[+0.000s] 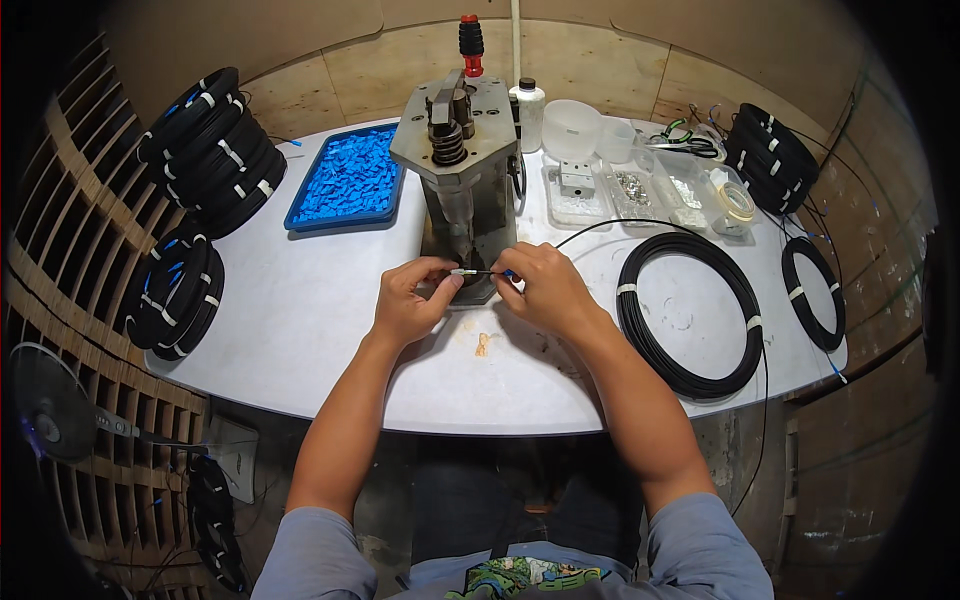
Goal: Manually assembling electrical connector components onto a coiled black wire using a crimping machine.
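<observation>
My left hand [413, 300] pinches a small white and silver connector end [461, 271] between thumb and fingertips. From it a thin black cable [603, 222] runs into my right hand [545, 288], whose fingers are closed on it, with a bit of blue showing at the fingertips. Both hands are at the foot of a metal bench press [455, 180], just in front of its ram. Past my right hand the cable arcs over toward a large black cable coil [628, 330] bound with white ties. The fingers partly hide the connector.
A blue tray [293, 222] of small blue parts lies left of the press. Cable coils [215, 160] are stacked at the far left, with more coils [770, 160] at the right. Clear bins [578, 208], a white bottle [528, 115] and a tape roll [737, 200] stand behind right.
</observation>
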Demonstrator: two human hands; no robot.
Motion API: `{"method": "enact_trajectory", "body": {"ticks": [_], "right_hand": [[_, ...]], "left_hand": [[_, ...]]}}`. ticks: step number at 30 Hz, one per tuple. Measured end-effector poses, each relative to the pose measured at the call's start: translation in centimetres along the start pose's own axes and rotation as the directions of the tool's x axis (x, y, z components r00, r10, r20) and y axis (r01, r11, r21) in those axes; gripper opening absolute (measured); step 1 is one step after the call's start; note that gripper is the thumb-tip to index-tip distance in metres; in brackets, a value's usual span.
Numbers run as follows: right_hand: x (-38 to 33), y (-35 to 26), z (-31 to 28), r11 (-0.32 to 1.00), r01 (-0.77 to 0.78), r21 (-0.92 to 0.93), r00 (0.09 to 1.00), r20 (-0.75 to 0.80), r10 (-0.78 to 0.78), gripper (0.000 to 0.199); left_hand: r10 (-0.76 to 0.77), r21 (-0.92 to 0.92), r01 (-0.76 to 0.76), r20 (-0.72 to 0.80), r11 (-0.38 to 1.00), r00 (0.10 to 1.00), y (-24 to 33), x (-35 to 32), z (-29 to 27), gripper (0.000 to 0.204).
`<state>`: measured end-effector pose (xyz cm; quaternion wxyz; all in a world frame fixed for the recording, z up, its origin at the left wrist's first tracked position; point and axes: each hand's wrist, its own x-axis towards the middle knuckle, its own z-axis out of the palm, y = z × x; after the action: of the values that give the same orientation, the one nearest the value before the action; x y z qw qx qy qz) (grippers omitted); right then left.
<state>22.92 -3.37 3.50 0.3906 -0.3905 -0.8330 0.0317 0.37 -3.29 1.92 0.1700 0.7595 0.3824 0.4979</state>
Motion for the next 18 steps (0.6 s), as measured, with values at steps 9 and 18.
{"method": "enact_trajectory", "body": {"ticks": [9, 18], "right_hand": [[0.07, -0.3, -0.05, 1.0, -0.007, 0.003, 1.0, 0.002, 0.007, 0.009], [0.15, -0.47, -0.14, 0.999, -0.006, 0.052, 1.0, 0.004, 0.005, 0.01]], "left_hand": [[0.001, 0.012, -0.001, -0.002, 1.0, 1.0, 0.04, 0.07, 0.02, 0.015], [-0.028, -0.008, 0.028, -0.012, 1.0, 1.0, 0.15, 0.01, -0.03, 0.015]]}}
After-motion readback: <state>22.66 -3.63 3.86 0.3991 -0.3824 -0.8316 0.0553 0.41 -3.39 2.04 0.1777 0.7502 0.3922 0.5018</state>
